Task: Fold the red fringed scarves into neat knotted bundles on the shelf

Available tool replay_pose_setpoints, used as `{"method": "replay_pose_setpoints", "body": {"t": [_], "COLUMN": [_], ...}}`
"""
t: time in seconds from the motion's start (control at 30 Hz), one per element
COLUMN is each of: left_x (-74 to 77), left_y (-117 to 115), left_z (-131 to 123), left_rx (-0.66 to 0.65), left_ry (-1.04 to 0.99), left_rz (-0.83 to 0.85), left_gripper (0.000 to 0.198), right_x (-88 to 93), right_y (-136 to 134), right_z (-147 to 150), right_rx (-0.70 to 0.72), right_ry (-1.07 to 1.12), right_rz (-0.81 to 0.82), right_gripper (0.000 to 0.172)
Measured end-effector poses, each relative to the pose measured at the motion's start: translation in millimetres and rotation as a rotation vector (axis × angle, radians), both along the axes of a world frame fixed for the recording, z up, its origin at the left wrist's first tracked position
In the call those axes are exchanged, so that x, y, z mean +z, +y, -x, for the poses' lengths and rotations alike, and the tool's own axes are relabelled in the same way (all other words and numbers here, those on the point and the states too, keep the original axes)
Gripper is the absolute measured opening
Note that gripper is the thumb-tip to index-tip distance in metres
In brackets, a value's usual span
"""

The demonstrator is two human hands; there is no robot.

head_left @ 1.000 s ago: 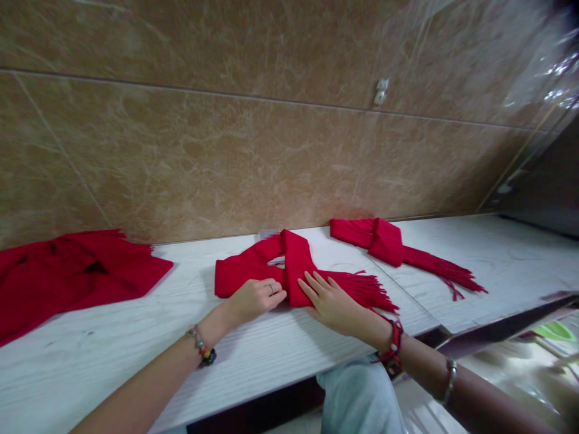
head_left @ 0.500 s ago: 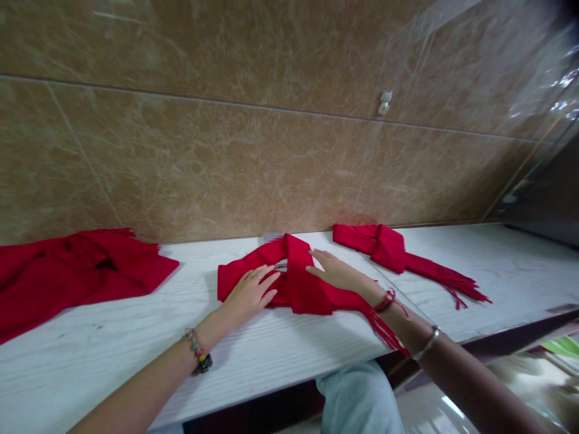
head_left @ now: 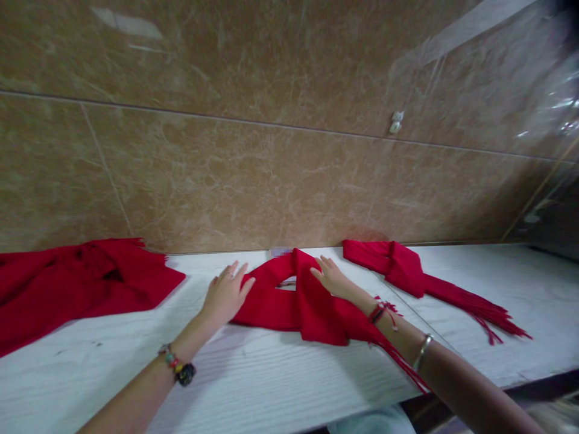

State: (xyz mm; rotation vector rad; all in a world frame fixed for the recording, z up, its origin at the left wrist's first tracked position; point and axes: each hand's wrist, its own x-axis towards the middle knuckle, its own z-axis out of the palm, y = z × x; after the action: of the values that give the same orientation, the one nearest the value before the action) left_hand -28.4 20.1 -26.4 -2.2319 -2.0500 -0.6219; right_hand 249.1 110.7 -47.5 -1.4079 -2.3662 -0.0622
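Note:
A red fringed scarf (head_left: 316,313) lies folded in a loop on the white counter, with one wide band crossing over the rest. Through the loop's gap a bit of counter and a thin dark item show, too small to name. My left hand (head_left: 226,293) is at the loop's left end, fingers spread, holding nothing. Over the right side of the crossing band is my right hand (head_left: 332,278), its fingers stretched out and seemingly resting on the cloth. My right forearm passes above the scarf's fringe.
A second folded red scarf (head_left: 404,268) lies to the right, fringe toward the front. At the left, a loosely heaped red scarf (head_left: 81,289) covers the white counter (head_left: 253,380). A brown marbled tile wall (head_left: 226,181) rises behind, bearing a small white hook (head_left: 396,122).
My left hand has moved off the loop's middle to its left end. My right hand stays by the crossing band. The camera view has shifted slightly upward.

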Motion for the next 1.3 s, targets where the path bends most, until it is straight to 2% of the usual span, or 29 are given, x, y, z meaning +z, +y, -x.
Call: {"method": "replay_pose_setpoints", "body": {"t": [0.07, 0.17, 0.23, 0.33, 0.43, 0.7, 0.83, 0.97, 1.03, 1.1, 1.2, 1.3], "left_x": [4.1, 4.2, 2.6, 1.4, 2.8, 14.3, 8.1, -11.0, -16.6, -16.4, -11.0, -11.0], "left_y": [12.8, 22.0, 22.5, 20.6, 18.9, 14.1, 20.0, 33.8, 36.3, 32.0, 14.5, -8.4], "left_z": [24.2, 46.7, 49.7, 44.1, 38.7, 38.2, 43.7, 50.9, 49.7, 42.2, 17.2, -17.7], "left_rx": [0.120, 0.108, 0.091, 0.060, 0.028, -0.025, -0.033, 0.037, 0.103, 0.125, 0.002, -0.232], "left_ry": [-0.225, -0.590, -0.724, -0.840, -0.856, -0.661, -0.624, -0.533, -0.409, -0.240, -0.039, 0.047], "left_rz": [0.145, 0.367, 0.404, 0.386, 0.379, 0.494, 0.450, 0.226, 0.091, -0.051, -0.217, -0.210], "left_gripper": [0.054, 0.062, 0.060, 0.049, 0.053, 0.055, 0.055, 0.055, 0.053, 0.049, 0.042, 0.046], "right_x": [17.5, 30.2, 27.8, 17.4, 10.5, 2.6, 0.4, 9.4, 15.8, 19.0, 12.4, -3.9], "right_y": [32.3, 72.2, 89.1, 102.4, 108.1, 114.4, 111.1, 94.4, 74.6, 43.7, -19.3, -79.6], "right_z": [4.8, 17.1, 24.6, 29.4, 27.1, 26.2, 31.0, 25.7, 19.0, 11.5, 4.1, 5.1], "right_rx": [-0.042, -0.043, -0.019, 0.005, 0.012, -0.047, -0.054, -0.056, -0.080, -0.062, 0.104, 0.175], "right_ry": [0.060, 0.084, 0.081, 0.062, 0.050, 0.040, 0.058, 0.104, 0.139, 0.162, 0.156, 0.042], "right_rz": [0.057, 0.152, 0.234, 0.334, 0.364, 0.289, 0.260, 0.193, 0.129, 0.067, -0.014, 0.015], "right_gripper": [0.042, 0.033, 0.027, 0.026, 0.026, 0.026, 0.025, 0.027, 0.036, 0.046, 0.056, 0.061]}}
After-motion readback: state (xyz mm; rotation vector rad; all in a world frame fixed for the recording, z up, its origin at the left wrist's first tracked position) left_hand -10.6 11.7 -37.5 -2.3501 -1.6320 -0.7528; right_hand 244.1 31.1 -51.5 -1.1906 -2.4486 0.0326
